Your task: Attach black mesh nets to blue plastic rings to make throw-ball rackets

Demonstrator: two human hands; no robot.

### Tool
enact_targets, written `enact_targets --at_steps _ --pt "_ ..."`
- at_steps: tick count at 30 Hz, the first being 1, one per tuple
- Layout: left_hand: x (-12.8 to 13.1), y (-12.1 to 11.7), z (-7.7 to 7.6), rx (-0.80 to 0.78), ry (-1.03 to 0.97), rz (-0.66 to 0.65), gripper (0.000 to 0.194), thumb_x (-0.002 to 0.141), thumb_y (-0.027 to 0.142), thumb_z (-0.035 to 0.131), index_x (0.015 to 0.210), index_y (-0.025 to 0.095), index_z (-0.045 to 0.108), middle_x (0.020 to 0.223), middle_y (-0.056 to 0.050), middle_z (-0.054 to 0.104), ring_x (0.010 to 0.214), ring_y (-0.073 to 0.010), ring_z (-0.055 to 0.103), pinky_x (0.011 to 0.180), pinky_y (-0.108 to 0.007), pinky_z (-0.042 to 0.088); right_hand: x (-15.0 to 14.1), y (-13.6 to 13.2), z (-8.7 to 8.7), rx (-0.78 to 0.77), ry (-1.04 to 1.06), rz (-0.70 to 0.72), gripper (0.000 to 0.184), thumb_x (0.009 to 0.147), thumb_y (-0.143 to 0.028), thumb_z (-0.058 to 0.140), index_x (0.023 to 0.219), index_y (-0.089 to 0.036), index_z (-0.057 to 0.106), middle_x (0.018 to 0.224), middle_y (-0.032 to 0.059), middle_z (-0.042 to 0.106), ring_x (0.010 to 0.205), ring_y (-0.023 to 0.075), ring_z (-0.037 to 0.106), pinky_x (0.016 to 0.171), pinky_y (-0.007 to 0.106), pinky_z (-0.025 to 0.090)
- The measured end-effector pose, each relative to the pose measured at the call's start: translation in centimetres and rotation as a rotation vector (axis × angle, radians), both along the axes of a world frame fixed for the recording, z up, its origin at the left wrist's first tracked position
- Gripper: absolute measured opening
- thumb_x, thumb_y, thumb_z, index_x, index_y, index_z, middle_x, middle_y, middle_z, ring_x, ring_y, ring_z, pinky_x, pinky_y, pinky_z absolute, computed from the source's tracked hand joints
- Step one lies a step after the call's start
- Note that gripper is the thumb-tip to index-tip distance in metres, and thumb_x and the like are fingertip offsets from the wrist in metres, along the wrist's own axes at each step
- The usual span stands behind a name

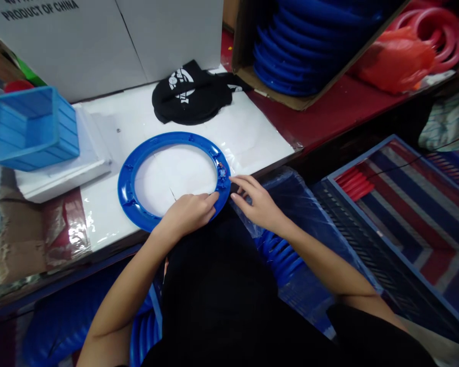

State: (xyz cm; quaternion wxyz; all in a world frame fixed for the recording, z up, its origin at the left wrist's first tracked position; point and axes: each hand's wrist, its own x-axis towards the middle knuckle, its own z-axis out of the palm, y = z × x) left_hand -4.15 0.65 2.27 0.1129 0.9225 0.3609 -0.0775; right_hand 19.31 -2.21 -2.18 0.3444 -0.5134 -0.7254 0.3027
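A blue plastic ring [126,186] lies on the white table surface, with small clips and tabs spaced around its face. On its right side sits a small part [222,172], too small to make out, with bits of white and red. My left hand [191,214] is closed on the ring's near right section, its fingers curled over the rim. Beside the ring's right edge is my right hand [258,201], with thumb and index finger apart and nothing visible between them. Its index fingertip is at the outer rim; whether it touches, I cannot tell.
Behind the ring lies a black printed cloth item [195,97]. A blue bin [30,127] stands on a white foam slab [65,178] at left. A large white carton [99,41] backs the table. At back right, a box holds stacked blue rings [290,56]; a striped-lined crate [413,204] stands at right.
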Motion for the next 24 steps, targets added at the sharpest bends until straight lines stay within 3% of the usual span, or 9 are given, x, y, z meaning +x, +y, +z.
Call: enact_targets --at_steps 4,8,11,14,17,19,22,24 --pt "0.4 -0.3 1.2 0.03 0.022 0.011 0.043 0.11 0.02 0.041 0.148 0.014 0.058 0.105 -0.014 0.079 0.082 -0.029 0.079 0.068 -0.037 0.059 -1.4 -1.2 -1.7 -0.112 0.148 -0.107 0.042 0.103 -0.036 0.06 0.141 -0.021 0.058 0.109 0.0077 0.072 0.087 0.0197 0.068 0.083 0.038 0.061" --pt "-1.2 0.3 2.2 -0.009 -0.109 -0.018 0.05 0.109 0.024 0.045 0.159 0.028 0.052 0.122 -0.012 0.077 0.086 -0.0247 0.08 0.074 -0.034 0.062 -2.1 -1.2 -2.7 -0.257 0.269 -0.153 0.034 0.103 -0.044 0.062 0.129 -0.022 0.06 0.1 0.0041 0.074 0.09 0.0204 0.071 0.083 0.035 0.057" --pt "-3.6 3.7 2.9 0.042 -0.22 0.049 0.047 0.109 0.03 0.042 0.153 0.027 0.06 0.139 -0.013 0.072 0.11 -0.0305 0.078 0.09 -0.042 0.064 -2.7 -0.9 -2.6 -0.358 0.336 -0.091 0.03 0.102 -0.051 0.062 0.107 -0.022 0.066 0.094 0.0033 0.074 0.089 0.0203 0.07 0.086 0.035 0.055" --pt "-6.6 9.4 3.3 0.13 -0.332 0.137 0.047 0.106 0.037 0.042 0.141 0.02 0.068 0.148 -0.016 0.066 0.133 -0.0338 0.067 0.115 -0.05 0.055 -3.5 -0.7 -2.2 -0.478 0.435 -0.072 0.034 0.099 -0.056 0.065 0.096 -0.023 0.063 0.084 0.0006 0.071 0.077 0.0179 0.066 0.073 0.031 0.053" --pt "-9.8 14.8 2.5 0.177 -0.331 0.286 0.054 0.098 0.045 0.046 0.137 0.015 0.069 0.148 -0.021 0.064 0.133 -0.0392 0.065 0.119 -0.058 0.05 -3.2 -0.2 -2.3 -0.488 0.458 -0.102 0.033 0.097 -0.054 0.067 0.088 -0.023 0.059 0.077 -0.0011 0.068 0.072 0.0174 0.065 0.07 0.03 0.051" --pt "-11.5 17.0 1.5 0.165 -0.344 0.357 0.063 0.092 0.052 0.051 0.138 0.012 0.067 0.146 -0.024 0.064 0.135 -0.0419 0.064 0.12 -0.06 0.048 -1.8 0.6 -2.4 -0.424 0.423 -0.149 0.031 0.097 -0.05 0.066 0.084 -0.022 0.058 0.075 -0.0013 0.068 0.072 0.018 0.066 0.072 0.031 0.051" --pt "-12.4 18.0 -0.5 0.074 -0.436 0.381 0.071 0.088 0.059 0.057 0.141 0.013 0.063 0.142 -0.021 0.069 0.127 -0.0378 0.07 0.115 -0.053 0.054 1.8 2.2 -1.1 -0.337 0.207 -0.131 0.029 0.099 -0.045 0.062 0.082 -0.022 0.062 0.075 0.0001 0.071 0.072 0.0189 0.066 0.071 0.031 0.05" --pt "-12.2 17.7 -1.8 0.04 -0.503 0.393 0.065 0.091 0.059 0.056 0.141 0.017 0.062 0.138 -0.017 0.073 0.119 -0.0348 0.075 0.109 -0.05 0.059 4.7 3.8 1.6 -0.287 -0.078 -0.006 0.03 0.102 -0.043 0.059 0.084 -0.021 0.068 0.077 0.0022 0.074 0.072 0.0199 0.068 0.069 0.032 0.049"
